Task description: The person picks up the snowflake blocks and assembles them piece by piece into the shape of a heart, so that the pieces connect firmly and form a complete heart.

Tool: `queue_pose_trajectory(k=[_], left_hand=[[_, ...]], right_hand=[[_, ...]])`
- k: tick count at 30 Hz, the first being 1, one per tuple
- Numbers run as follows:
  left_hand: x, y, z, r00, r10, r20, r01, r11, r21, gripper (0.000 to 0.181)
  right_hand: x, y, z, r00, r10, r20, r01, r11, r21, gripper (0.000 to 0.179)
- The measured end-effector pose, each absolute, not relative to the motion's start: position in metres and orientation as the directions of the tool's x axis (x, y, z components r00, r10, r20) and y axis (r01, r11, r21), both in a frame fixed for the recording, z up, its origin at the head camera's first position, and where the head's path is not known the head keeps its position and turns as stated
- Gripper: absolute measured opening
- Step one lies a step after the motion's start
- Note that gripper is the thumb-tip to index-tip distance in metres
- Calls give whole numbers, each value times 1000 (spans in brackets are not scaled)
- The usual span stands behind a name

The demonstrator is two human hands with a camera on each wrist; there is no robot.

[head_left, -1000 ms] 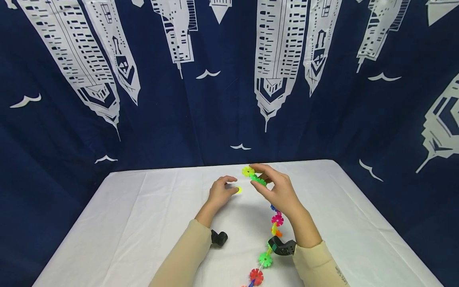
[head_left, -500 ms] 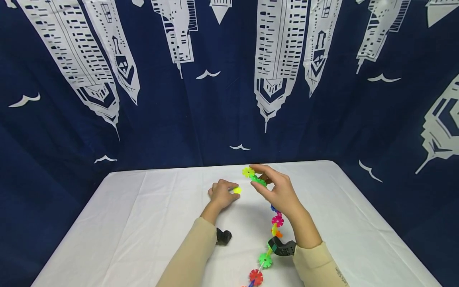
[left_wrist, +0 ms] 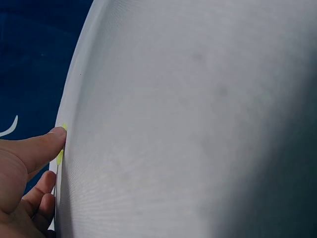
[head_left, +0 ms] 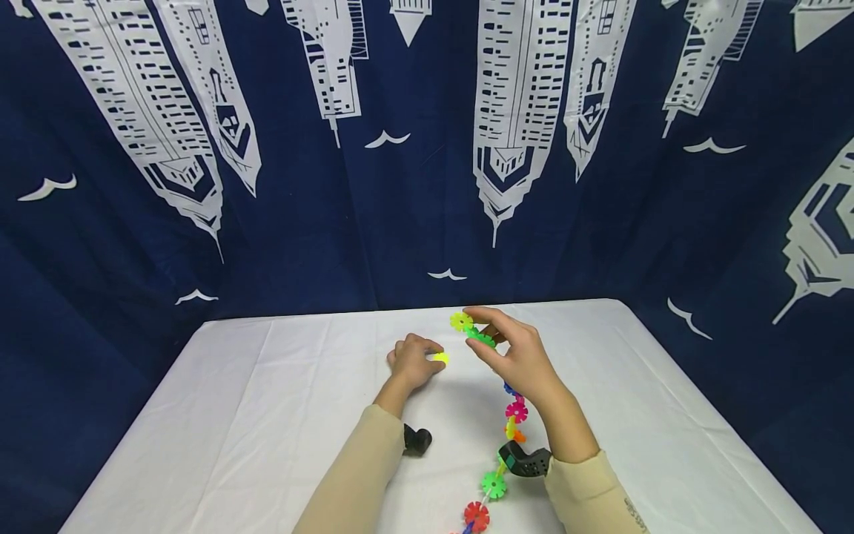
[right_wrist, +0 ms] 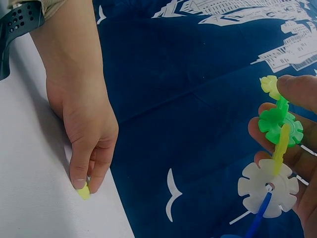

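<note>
My left hand (head_left: 411, 363) is low over the white tabletop, pinching a yellow disc (head_left: 441, 357) between thumb and finger. The right wrist view shows this yellow disc (right_wrist: 84, 191) poking out below the fingertips. My right hand (head_left: 519, 352) holds up the end of a chain of notched, flower-shaped plastic discs. At its tip is a yellow flower disc (head_left: 461, 321), slotted to a green disc (right_wrist: 271, 125). Below them in the right wrist view hang another yellow disc (right_wrist: 282, 146) seen edge-on, a white disc (right_wrist: 265, 186) and a blue one (right_wrist: 260, 213).
The chain runs down the white-clothed table (head_left: 300, 415) towards me, with a pink disc (head_left: 517, 410), a green disc (head_left: 494, 485) and a red disc (head_left: 477, 515). It leaves the frame at the bottom. A navy curtain (head_left: 400, 208) with white buildings hangs behind.
My left hand has moved slightly right and closed its thumb and finger on the yellow disc, which was beside its fingertips. My right hand and the chain have stayed almost still.
</note>
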State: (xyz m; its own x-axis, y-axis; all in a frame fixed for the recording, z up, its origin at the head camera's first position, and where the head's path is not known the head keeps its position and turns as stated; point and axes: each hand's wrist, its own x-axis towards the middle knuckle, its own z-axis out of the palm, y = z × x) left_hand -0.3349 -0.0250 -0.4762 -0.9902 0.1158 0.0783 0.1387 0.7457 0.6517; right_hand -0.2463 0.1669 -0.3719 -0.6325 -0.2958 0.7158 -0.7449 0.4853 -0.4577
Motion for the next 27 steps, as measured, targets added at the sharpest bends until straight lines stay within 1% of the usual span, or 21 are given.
queue_pose_trajectory(k=[7, 12, 17, 21, 27], left_hand=[[-337, -28, -480, -990, 69, 125, 137, 708, 693, 24], [-337, -33, -482, -983, 8, 181, 148, 615, 774, 18], [-331, -42, -483, -986, -18, 164, 138, 455, 880, 13], [-322, -51, -478, -989, -30, 148, 133, 290, 948, 13], [-304, -62, -454, -986, -42, 160, 158, 44, 986, 17]], right_hand=[[-247, 166, -372, -630, -299, 716, -745, 492, -450, 45], [-246, 166, -372, -646, -290, 706, -732, 498, -465, 45], [-244, 164, -371, -672, -281, 685, -711, 502, -492, 46], [-244, 163, -372, -671, -286, 684, -713, 503, -490, 47], [-246, 160, -374, -658, -289, 695, -724, 496, -479, 47]])
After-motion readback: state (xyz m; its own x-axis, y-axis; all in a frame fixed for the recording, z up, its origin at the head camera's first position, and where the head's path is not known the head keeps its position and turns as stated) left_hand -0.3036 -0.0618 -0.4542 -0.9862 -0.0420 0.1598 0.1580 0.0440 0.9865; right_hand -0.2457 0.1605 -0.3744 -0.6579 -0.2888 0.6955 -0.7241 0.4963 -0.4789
